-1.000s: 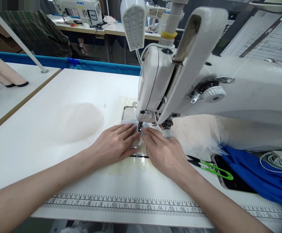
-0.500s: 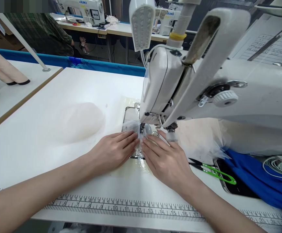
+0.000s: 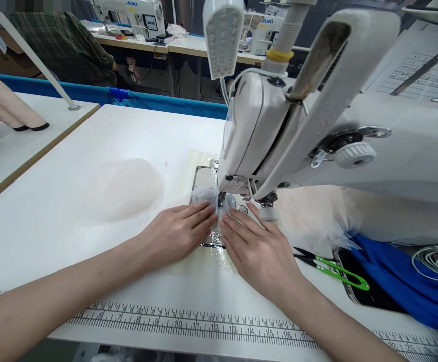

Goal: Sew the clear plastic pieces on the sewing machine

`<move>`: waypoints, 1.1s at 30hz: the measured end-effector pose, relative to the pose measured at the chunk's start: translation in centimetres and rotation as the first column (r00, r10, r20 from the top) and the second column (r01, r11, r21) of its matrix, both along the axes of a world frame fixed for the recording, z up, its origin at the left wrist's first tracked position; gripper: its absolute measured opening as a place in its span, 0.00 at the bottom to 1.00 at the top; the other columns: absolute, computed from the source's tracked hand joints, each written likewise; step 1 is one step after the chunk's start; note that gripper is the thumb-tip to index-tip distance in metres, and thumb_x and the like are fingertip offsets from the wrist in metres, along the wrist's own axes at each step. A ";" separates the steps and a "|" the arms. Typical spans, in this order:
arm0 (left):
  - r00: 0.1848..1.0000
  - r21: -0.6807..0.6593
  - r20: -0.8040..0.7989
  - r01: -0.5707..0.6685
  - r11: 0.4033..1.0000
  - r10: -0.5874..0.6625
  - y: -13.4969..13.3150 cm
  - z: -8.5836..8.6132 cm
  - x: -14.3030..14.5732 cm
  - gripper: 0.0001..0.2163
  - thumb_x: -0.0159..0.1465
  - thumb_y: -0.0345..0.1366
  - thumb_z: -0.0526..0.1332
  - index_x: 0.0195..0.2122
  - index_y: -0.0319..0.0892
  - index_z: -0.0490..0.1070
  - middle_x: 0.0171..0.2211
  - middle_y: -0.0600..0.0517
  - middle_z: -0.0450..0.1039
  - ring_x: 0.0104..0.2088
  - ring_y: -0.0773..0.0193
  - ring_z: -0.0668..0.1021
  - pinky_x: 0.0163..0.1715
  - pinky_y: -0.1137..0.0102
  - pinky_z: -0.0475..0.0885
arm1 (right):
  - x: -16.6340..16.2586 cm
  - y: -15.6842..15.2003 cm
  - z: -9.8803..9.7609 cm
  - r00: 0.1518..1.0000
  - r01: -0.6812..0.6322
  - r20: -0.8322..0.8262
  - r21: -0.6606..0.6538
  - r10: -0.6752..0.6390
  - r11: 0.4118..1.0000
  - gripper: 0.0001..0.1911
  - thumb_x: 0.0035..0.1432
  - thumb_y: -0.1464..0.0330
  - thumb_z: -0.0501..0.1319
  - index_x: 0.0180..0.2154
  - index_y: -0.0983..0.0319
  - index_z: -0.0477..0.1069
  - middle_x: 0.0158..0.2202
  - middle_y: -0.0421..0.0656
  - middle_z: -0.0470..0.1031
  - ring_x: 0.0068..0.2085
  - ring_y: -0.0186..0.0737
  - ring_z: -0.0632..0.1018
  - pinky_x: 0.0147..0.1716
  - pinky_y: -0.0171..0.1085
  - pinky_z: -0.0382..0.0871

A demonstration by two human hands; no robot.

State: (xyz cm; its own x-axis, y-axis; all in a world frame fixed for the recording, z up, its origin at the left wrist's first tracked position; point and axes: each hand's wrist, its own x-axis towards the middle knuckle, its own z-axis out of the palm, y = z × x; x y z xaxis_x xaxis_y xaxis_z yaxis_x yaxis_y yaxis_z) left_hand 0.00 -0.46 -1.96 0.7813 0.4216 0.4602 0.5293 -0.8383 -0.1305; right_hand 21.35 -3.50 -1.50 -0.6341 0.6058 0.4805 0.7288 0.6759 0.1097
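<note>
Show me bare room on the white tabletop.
Free: white tabletop between the blue edging and pale oval piece; also the wedge between left forearm, right forearm and printed ruler. Crowded, right of the right hand: green snips, phone, blue cloth.

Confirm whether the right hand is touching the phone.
Apart. The head view shows a strip of white tabletop between the right hand and the phone.

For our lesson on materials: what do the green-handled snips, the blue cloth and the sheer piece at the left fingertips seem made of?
Snips: smooth, even green handle, likely plastic; thin dark blades, probably metal. Blue cloth: matt, soft folds suggest textile, fibre unclear. Sheer piece: whitish, perhaps net or organza; the plate beneath shows through.
</note>
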 end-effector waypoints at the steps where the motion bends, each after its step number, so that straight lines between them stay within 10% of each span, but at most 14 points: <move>1: 1.000 -0.001 0.002 0.000 1.000 0.000 0.1 0.0 0.0 0.13 0.69 0.30 0.52 0.50 0.33 0.73 0.49 0.42 0.76 0.52 0.55 0.78 0.47 0.63 0.79 | 0.0 0.0 0.0 1.000 0.003 0.003 0.001 -0.003 1.000 0.11 0.64 0.73 0.57 0.43 0.67 0.78 0.47 0.48 0.79 0.40 0.41 0.81 0.55 0.50 0.68; 33: 0.997 -0.020 -0.013 -0.080 0.997 0.080 0.5 -0.2 0.5 0.15 0.70 0.35 0.53 0.51 0.33 0.73 0.50 0.43 0.75 0.52 0.56 0.77 0.50 0.62 0.77 | 0.6 1.7 -0.3 0.990 0.075 0.119 0.021 -0.077 0.997 0.21 0.57 0.81 0.53 0.49 0.65 0.75 0.47 0.44 0.79 0.46 0.44 0.79 0.61 0.52 0.60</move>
State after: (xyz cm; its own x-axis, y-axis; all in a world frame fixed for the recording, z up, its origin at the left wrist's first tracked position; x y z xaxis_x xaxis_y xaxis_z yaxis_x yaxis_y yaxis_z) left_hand 0.46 0.00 -2.14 0.7500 0.4923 0.4418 0.5935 -0.7957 -0.1209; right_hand 21.91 -1.82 -1.78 -0.6399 0.6472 0.4144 0.7590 0.6165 0.2092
